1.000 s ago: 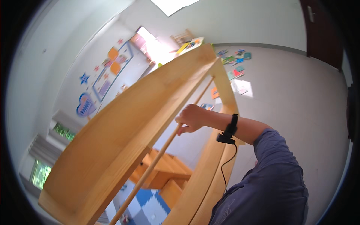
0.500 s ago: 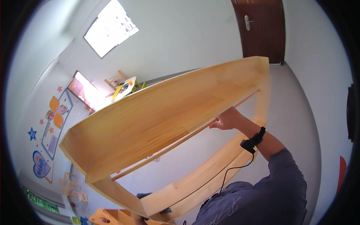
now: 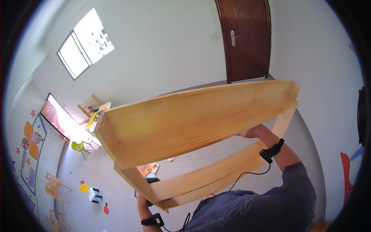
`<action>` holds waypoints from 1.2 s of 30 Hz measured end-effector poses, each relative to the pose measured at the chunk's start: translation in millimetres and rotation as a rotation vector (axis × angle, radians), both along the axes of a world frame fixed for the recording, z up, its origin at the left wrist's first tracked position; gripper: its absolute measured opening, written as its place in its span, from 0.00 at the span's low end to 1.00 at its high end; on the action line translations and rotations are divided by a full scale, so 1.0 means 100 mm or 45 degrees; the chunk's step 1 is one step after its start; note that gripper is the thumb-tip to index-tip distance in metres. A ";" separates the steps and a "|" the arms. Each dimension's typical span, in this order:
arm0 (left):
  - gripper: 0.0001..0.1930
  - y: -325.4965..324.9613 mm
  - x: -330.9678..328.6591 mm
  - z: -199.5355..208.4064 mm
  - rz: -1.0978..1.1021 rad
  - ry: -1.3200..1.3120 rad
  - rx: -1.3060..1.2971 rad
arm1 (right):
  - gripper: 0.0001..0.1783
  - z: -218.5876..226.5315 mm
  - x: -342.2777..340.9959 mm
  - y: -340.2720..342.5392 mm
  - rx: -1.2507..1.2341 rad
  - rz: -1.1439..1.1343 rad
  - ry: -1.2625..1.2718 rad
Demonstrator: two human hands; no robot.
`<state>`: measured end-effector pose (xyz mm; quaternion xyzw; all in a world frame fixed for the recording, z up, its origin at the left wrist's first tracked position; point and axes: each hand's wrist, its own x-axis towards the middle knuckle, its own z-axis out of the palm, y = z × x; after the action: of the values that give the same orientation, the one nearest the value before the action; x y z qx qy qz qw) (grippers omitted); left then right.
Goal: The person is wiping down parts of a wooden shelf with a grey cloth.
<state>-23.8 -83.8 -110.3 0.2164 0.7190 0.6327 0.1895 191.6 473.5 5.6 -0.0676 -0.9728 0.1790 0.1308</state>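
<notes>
Can see, left of the tilted wooden shelf (image 3: 197, 123) in front of the torso (image 3: 259, 208), a green chair (image 3: 80, 147), a white-and-yellow chair (image 3: 93, 195) and a red paddle (image 3: 106, 208) on the floor (image 3: 79, 172). At the shelf's lower left end, can make out the left hand (image 3: 142, 198), but cannot tell the state of its hidden fingers. Likewise cannot tell for the right hand (image 3: 253, 132), reaching behind the shelf's upper part, with a brown door (image 3: 248, 42) beyond.
</notes>
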 end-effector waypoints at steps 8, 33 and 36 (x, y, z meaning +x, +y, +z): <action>0.20 0.47 -1.63 -0.97 -0.010 0.022 0.041 | 0.29 -0.15 -0.56 0.36 0.517 -0.242 0.079; 0.26 0.24 -2.62 -2.42 1.161 -0.924 0.162 | 0.35 -1.61 -2.88 2.41 -0.828 -1.439 0.106; 0.24 0.09 -2.75 -2.80 1.459 -0.834 0.097 | 0.35 -1.56 -3.42 2.63 -0.836 -1.455 0.133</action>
<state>-298.6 -74.3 -390.5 -0.3977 0.6025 0.6916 0.0240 -150.3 736.6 -150.6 -0.6007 -0.6710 0.3718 0.2250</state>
